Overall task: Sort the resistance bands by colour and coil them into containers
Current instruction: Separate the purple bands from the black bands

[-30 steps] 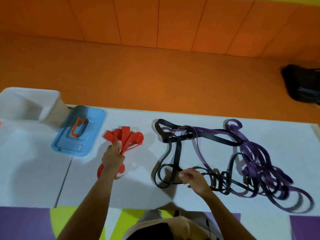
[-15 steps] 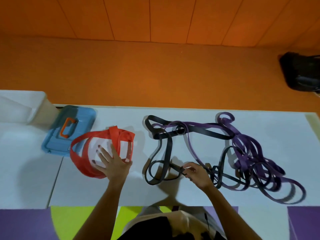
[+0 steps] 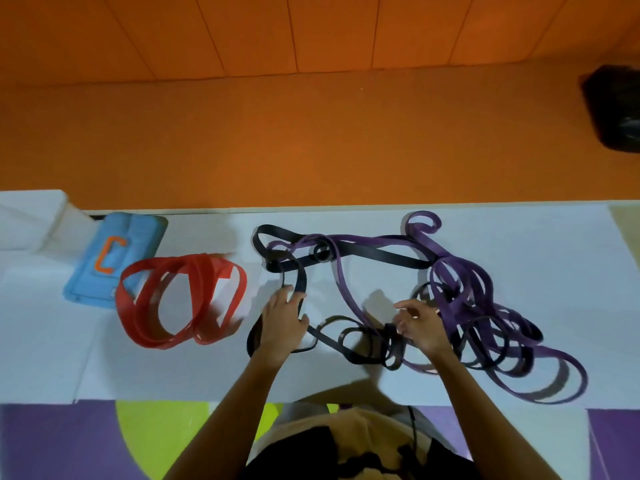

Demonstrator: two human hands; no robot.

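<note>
Red bands (image 3: 221, 268) lie apart at the bench's (image 3: 519, 244) left, so separating black from purple is in hand: the left hand (image 3: 282, 320) grasps a black band (image 3: 381, 256), the right hand's (image 3: 420, 323) grip at the tangle is unclear, and next that band must be drawn free of the purple bands (image 3: 427, 242).

**Around the white tabletop**

Beyond the white tabletop (image 3: 519, 244) lies an orange floor (image 3: 311, 140), which meets an orange panelled wall (image 3: 329, 29). A black object (image 3: 613, 109), too blurred to identify, sits at far right. A purple-and-yellow mat (image 3: 52, 441) shows below the near edge.
</note>
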